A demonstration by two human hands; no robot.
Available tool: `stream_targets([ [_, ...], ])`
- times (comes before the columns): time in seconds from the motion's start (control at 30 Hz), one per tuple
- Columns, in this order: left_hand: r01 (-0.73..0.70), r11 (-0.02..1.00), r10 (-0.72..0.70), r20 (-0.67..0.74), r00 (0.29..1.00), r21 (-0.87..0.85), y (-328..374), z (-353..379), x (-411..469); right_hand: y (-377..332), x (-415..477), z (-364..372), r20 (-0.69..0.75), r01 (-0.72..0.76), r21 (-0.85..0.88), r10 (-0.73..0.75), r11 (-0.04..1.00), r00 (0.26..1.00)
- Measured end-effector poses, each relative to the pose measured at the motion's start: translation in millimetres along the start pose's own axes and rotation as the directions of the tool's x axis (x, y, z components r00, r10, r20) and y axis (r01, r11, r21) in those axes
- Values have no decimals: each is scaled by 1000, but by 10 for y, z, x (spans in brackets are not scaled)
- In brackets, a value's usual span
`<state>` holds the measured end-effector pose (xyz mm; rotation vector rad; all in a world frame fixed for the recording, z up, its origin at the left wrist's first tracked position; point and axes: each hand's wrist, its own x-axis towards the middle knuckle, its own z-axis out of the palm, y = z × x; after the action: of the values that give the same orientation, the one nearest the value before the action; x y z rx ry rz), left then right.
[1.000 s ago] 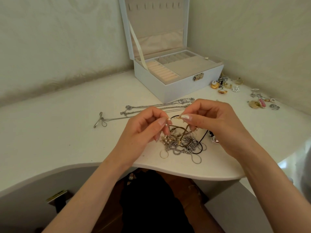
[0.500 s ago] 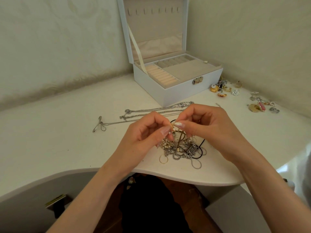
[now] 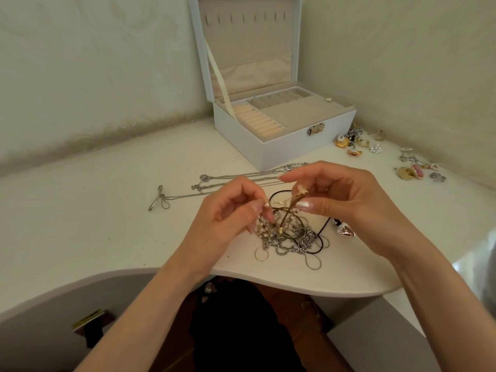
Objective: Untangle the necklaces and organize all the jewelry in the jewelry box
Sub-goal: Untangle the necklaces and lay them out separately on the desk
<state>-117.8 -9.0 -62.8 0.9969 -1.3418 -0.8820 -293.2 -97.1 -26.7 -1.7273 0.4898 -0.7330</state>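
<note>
We see the left hand (image 3: 228, 218) pinching a strand of the necklace tangle (image 3: 287, 238). The right hand (image 3: 349, 202) has its fingers pinching a gold chain (image 3: 302, 189).

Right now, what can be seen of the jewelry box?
The jewelry box is white outside, lined in beige fabric. Its lid stands open, upright, showing a row of hooks and a pocket; a cream ribbon tethers it at the left. Inside are ring rolls, small back compartments and a flat panel, no jewelry visible. A metal clasp sits on the front. It stands at the table's back corner.
</note>
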Motion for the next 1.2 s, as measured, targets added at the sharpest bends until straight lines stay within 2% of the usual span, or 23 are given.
stream_targets([
  [0.23, 65, 998, -66, -22, 998, -22, -10, -8, 6, 4, -20, -13, -35, 5, 9, -5, 1000, 999],
  [0.47, 72, 985, -64, -58, 996, 158, -13, 22, 22, 7, -14, -15, -42, 21, 41, -19, 999, 999],
  [0.63, 73, 992, -70, -36, 997, 98, 5, 23, 21, 14, -4, -23, -85, 17, 35, -14, 999, 996],
  [0.87, 116, 987, -106, -95, 990, 109, 42, 55, 13, 17, 1, -38, -134, 68, 34, -63, 997, 989],
  [1.0, 70, 993, -62, -84, 995, 94, 36, 37, 10, 26, -1, -55, -107, 83, 18, -80, 996, 991],
  [1.2, 34, 988, -24, -68, 997, 148, 50, 30, 61, 71, 38, 73, -8, -45, -139, 44, 989, 999],
])
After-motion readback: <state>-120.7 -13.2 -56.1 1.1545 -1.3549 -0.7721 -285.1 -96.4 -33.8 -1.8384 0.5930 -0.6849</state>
